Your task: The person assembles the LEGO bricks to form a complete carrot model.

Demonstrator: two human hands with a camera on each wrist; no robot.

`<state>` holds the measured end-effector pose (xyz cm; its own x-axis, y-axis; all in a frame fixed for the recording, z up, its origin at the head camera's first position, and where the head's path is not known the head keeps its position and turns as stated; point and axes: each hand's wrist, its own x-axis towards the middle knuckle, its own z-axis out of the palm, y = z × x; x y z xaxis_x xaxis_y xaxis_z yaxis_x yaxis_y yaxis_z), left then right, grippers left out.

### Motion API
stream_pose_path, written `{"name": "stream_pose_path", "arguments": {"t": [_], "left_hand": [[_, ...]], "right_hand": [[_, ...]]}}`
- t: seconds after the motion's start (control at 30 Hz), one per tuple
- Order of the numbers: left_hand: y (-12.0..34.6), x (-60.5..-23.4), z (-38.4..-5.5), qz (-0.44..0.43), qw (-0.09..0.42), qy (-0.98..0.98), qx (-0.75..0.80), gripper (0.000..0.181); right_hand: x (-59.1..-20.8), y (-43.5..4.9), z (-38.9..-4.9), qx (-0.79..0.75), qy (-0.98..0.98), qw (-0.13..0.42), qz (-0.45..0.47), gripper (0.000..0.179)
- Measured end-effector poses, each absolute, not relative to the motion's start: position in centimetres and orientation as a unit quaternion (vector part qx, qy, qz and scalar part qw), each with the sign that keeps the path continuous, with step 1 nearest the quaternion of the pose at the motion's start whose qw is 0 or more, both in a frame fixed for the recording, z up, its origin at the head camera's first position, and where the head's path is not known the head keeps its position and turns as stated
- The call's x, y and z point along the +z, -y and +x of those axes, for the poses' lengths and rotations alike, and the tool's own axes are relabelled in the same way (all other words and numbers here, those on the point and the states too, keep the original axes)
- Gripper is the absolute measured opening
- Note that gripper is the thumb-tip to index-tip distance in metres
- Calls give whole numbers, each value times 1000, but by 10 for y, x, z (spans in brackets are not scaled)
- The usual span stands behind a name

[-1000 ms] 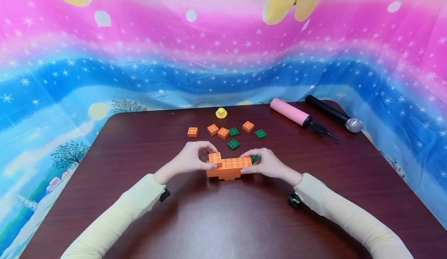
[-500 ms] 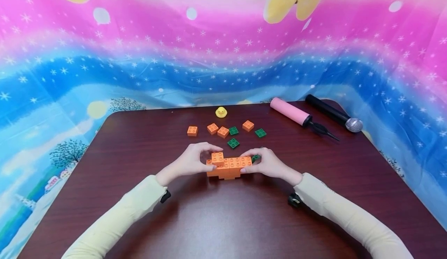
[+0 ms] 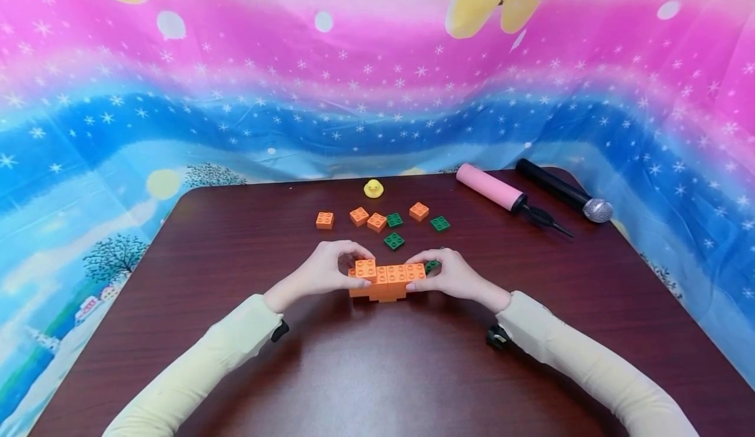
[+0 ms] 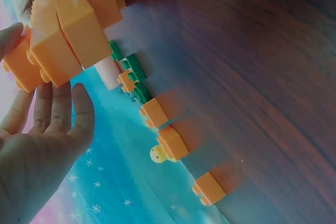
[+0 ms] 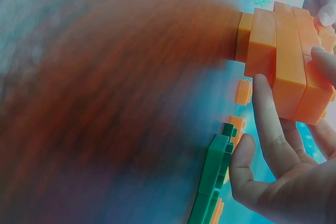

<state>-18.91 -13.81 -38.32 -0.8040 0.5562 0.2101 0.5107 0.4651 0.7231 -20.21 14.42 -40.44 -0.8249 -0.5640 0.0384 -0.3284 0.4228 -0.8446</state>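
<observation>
In the head view, a stack of joined orange toy bricks (image 3: 388, 289) stands near the middle of the table, wider at the top than at its base. My left hand (image 3: 321, 270) pinches a small square orange brick (image 3: 365, 269) between thumb and fingers, on top of the stack's left end. Whether its studs are fully pressed in, I cannot tell. At the other end, my right hand (image 3: 451, 276) holds the stack, thumb in front and fingers behind. The right wrist view shows the stepped side of the stack (image 5: 289, 51) with fingers beneath it.
Loose orange bricks (image 3: 324, 220) and green bricks (image 3: 394, 241) lie behind the hands. Another green brick (image 3: 432, 267) is beside my right hand. Farther back are a yellow rubber duck (image 3: 373, 189), a pink hand pump (image 3: 491, 188) and a black microphone (image 3: 563, 190).
The small brick in my left hand shifted slightly right, then a little back left and lower onto the stack. My right hand has stayed in place.
</observation>
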Motion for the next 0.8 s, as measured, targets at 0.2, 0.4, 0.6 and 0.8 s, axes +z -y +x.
{"name": "stream_pose_path", "arguments": {"t": [0.2,0.4,0.6,0.8], "left_hand": [[138,-381,-189,299,43,-858,415,35],[139,-378,-189,289,48,-872,392,36],[138,-377,-187,286,44,-880,378,37],[137,-373,-187,285,46,-888,357,36]], "right_hand": [[-404,-145,-202,-466,-834,127,-267,42],[-404,-144,-201,-466,-834,128,-265,43],[-405,-145,-201,-462,-837,130,-262,43],[-405,-143,-200,-462,-838,124,-261,43]]}}
